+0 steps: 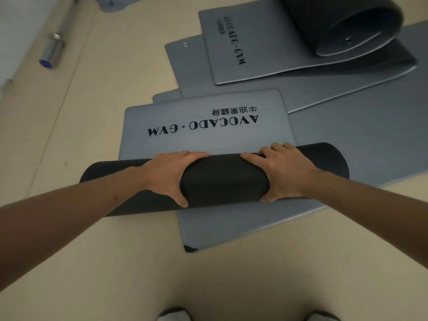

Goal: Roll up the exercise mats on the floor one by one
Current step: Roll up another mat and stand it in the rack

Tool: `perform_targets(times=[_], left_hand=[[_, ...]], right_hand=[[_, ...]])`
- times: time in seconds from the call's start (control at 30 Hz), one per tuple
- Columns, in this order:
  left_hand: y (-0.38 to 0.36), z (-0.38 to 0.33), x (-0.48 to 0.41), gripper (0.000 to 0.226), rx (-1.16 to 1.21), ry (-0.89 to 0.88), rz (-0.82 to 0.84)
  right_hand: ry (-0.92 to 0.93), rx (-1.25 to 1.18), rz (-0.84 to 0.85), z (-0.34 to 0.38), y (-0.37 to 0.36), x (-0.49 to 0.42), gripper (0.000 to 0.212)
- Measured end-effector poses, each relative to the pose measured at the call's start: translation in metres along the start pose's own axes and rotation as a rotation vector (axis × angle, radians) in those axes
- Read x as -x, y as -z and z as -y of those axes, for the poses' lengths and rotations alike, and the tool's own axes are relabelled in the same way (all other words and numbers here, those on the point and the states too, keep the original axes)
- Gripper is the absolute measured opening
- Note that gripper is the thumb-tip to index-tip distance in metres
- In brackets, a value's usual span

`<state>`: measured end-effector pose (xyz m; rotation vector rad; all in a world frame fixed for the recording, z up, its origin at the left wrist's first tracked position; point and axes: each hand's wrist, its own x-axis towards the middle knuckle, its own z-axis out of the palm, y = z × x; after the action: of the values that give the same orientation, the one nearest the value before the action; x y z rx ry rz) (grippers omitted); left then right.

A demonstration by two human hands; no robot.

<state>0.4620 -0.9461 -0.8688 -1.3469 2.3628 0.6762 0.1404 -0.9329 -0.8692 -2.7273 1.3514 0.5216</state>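
Note:
A grey exercise mat with black underside lies in front of me, most of it wound into a thick black roll (224,179). Its flat end (208,135), printed "AVOCADO · GYM", stretches away beyond the roll. My left hand (166,174) grips the roll left of centre, fingers curled over the top and thumb on the near side. My right hand (282,172) grips it right of centre the same way. More flat grey mats (347,135) lie underneath and to the right.
A second partly rolled mat (342,24) sits at the top right, its printed flat end (222,47) on another grey mat. A metal barbell end (52,49) lies at the upper left on the beige floor (115,262). My shoe tips (173,315) show at the bottom.

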Motion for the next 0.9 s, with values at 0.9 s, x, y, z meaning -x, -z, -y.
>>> perform_targets(times=[0.9], left_hand=[[-0.040,-0.016,0.005,0.140,-0.323,-0.003,-0.241]], right_hand=[[-0.113,-0.290,-0.521,-0.038,-0.022,-0.008,0.072]])
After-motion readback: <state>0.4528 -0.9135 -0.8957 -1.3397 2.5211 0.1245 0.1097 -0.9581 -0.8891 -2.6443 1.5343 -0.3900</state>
